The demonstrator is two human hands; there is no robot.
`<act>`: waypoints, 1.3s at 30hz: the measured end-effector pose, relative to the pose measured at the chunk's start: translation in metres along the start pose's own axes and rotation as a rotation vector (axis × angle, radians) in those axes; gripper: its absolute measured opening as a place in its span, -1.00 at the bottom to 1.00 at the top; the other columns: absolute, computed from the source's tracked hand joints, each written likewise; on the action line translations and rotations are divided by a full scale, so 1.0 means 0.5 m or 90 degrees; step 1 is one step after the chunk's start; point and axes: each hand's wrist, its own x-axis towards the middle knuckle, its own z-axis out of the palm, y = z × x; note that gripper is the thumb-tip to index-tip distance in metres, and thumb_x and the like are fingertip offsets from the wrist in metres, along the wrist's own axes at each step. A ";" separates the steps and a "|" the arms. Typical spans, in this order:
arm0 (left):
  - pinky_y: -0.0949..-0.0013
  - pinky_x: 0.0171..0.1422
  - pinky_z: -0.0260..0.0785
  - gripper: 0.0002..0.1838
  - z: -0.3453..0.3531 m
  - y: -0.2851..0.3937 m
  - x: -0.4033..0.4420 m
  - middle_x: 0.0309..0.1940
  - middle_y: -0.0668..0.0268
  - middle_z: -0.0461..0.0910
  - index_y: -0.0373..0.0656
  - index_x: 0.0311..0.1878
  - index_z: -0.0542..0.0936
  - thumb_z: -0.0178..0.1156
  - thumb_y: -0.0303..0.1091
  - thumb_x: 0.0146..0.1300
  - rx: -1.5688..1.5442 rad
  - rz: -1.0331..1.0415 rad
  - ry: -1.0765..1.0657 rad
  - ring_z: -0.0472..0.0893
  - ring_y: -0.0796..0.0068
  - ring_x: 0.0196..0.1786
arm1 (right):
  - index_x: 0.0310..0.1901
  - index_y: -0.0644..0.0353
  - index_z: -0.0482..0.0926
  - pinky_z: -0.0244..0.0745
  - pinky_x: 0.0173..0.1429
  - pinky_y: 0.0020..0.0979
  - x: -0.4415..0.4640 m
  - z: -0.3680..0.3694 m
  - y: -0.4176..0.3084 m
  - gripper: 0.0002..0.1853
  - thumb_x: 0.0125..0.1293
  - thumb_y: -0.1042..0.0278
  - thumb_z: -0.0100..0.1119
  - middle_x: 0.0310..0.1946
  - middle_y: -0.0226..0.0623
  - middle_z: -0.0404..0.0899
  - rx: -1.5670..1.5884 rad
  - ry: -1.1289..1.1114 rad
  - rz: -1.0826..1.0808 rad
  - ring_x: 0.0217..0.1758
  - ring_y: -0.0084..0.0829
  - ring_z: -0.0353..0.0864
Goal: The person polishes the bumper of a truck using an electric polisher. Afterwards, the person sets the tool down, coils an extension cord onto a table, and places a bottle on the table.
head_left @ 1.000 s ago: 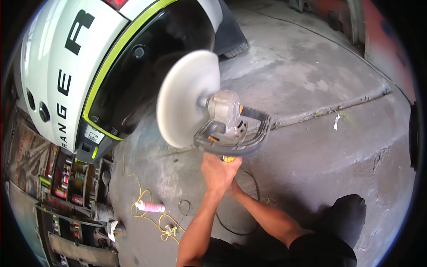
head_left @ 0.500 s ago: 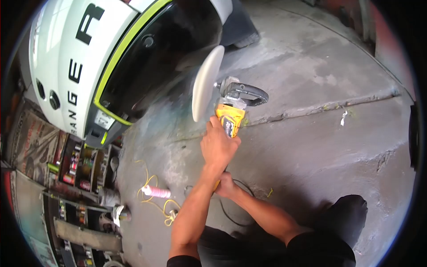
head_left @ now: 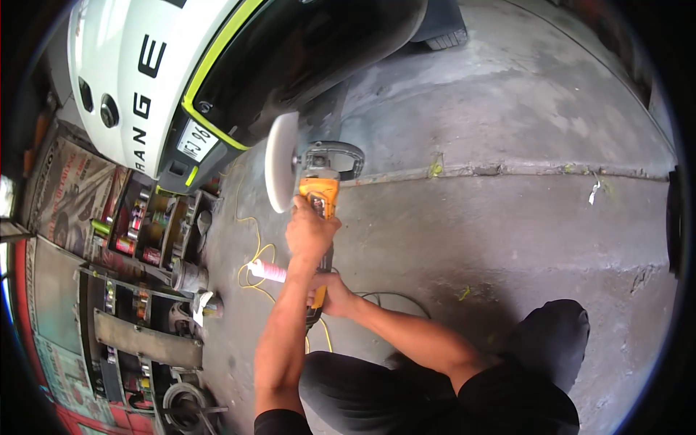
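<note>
A yellow and black power polisher point(head_left: 320, 190) with a white round pad point(head_left: 282, 162) on its left side is held up over the concrete floor. Nearer its head, my left hand point(head_left: 310, 233) wraps around the yellow body. My right hand point(head_left: 332, 293) is closed on the rear handle, lower down. A black loop handle point(head_left: 344, 158) sticks out to the right of the head. The pad faces the white vehicle point(head_left: 119, 51) and touches nothing.
A pink and white bottle point(head_left: 267, 271) lies beside a yellow cord point(head_left: 249, 219). Shelves with cans point(head_left: 138, 210) stand at the left. A dark cable point(head_left: 406, 296) curves over the floor point(head_left: 464, 225). A raised seam crosses the floor.
The polisher and both my hands have come down and left in the view, and the polisher has turned to show its yellow body. The view has shifted, bringing more of the shelves into sight.
</note>
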 end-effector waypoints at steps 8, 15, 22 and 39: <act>-0.05 0.18 0.53 -0.22 0.016 -0.066 -0.005 0.06 -0.17 0.61 -0.33 0.16 0.33 0.52 -0.19 -0.05 -0.033 -0.042 -0.025 0.67 -0.22 0.07 | -0.51 0.15 0.45 0.46 -0.07 -0.21 0.020 -0.042 0.038 -0.86 0.08 0.32 0.17 -0.57 -0.36 0.40 -0.010 0.025 0.049 -0.44 -0.34 0.44; -0.11 0.10 0.53 -0.32 0.002 0.032 -0.036 -0.03 -0.21 0.63 -0.31 0.05 0.32 0.47 -0.22 -0.06 -0.055 0.046 0.032 0.69 -0.28 -0.04 | -0.41 0.20 0.55 0.47 -0.12 -0.26 -0.014 -0.057 0.008 -0.87 0.08 0.33 0.22 -0.50 -0.30 0.52 -0.029 0.032 -0.028 -0.36 -0.33 0.53; -0.13 -0.03 0.57 -0.34 0.008 0.173 -0.086 -0.11 -0.15 0.61 -0.27 0.06 0.33 0.47 -0.26 -0.03 -0.084 0.183 0.047 0.69 -0.28 -0.14 | -0.04 0.26 0.65 0.53 0.24 -0.25 -0.072 -0.137 -0.044 -0.66 0.15 0.32 0.24 -0.04 -0.25 0.72 -0.033 -0.044 -0.131 0.07 -0.27 0.70; -0.02 0.06 0.52 -0.22 0.041 0.419 -0.152 -0.09 -0.16 0.64 -0.31 0.19 0.32 0.50 -0.17 -0.01 -0.578 0.294 -0.077 0.68 -0.20 -0.03 | -0.32 0.28 0.65 0.57 -0.21 -0.30 -0.419 -0.040 -0.355 -0.77 -0.12 0.52 0.27 -0.41 -0.18 0.70 -0.488 0.277 -0.392 -0.38 -0.30 0.69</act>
